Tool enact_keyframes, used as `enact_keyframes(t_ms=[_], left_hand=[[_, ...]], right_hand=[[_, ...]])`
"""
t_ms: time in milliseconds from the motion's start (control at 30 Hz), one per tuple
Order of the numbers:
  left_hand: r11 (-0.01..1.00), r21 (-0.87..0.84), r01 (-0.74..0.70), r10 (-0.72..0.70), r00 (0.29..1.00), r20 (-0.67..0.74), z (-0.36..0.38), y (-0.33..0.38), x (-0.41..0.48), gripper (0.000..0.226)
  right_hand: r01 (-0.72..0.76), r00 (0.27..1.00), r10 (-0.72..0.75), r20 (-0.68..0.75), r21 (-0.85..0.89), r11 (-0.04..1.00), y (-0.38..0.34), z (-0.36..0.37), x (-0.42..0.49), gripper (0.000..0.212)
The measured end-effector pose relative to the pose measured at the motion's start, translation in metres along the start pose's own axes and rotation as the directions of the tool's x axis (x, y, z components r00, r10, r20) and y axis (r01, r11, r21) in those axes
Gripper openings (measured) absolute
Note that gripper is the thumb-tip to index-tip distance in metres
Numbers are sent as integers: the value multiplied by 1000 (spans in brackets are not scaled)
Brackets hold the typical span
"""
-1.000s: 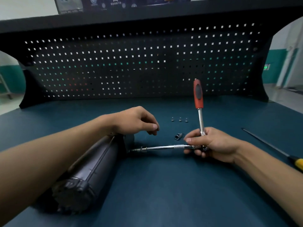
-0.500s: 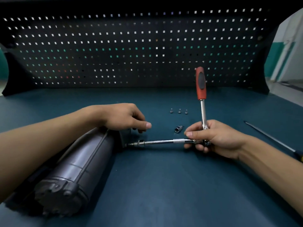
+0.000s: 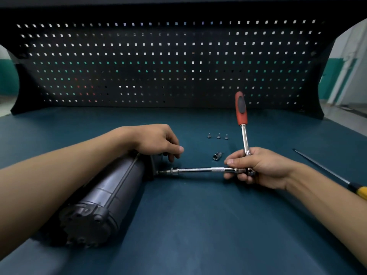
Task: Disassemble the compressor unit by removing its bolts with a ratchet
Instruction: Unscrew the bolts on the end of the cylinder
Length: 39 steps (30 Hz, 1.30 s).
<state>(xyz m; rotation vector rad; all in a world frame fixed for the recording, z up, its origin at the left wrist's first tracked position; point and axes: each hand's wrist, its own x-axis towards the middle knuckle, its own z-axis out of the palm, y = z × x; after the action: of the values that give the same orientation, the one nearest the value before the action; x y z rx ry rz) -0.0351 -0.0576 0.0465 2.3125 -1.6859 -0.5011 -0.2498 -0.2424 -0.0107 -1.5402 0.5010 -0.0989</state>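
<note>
Your compressor unit (image 3: 103, 197) lay on its side at the tabletop's (image 3: 198, 225) near-left; open room spread in front and to the right; your left hand (image 3: 158, 143) rested loosely curled on its far end, clasping nothing; your right hand (image 3: 252, 167) was closed around the one ratchet (image 3: 243, 124), its extension bar (image 3: 198, 170) meeting the unit's end face; three bolts (image 3: 218, 135) and one socket (image 3: 216, 155) sat beyond; one screwdriver (image 3: 325, 171) lay near the right edge.

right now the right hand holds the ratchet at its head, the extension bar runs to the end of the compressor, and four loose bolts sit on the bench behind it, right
Not quite: the head view shows three loose bolts, not four. The rest holds: the right hand holds the ratchet at its head, and the extension bar runs to the end of the compressor.
</note>
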Motion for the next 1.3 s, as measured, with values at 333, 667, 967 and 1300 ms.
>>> enact_keyframes(t_ms=[333,667,967,1300], left_hand=[[1000,4,-3,4,1000,-28,0,-2,0,27],[952,283,-114,137,989,-62,4,2,-2,23],[856,497,-139,84,988,131,8,12,1,29],[857,499,-129,67,988,141,8,7,6,24]], right_hand=[[-56,998,57,-24,43,998,-2,2,0,24],[-307,950,310,23,228,924,-9,8,1,16],[-79,995,80,-65,22,997,-2,12,-4,20],[397,875,-480,-59,-480,782,14,10,-2,10]])
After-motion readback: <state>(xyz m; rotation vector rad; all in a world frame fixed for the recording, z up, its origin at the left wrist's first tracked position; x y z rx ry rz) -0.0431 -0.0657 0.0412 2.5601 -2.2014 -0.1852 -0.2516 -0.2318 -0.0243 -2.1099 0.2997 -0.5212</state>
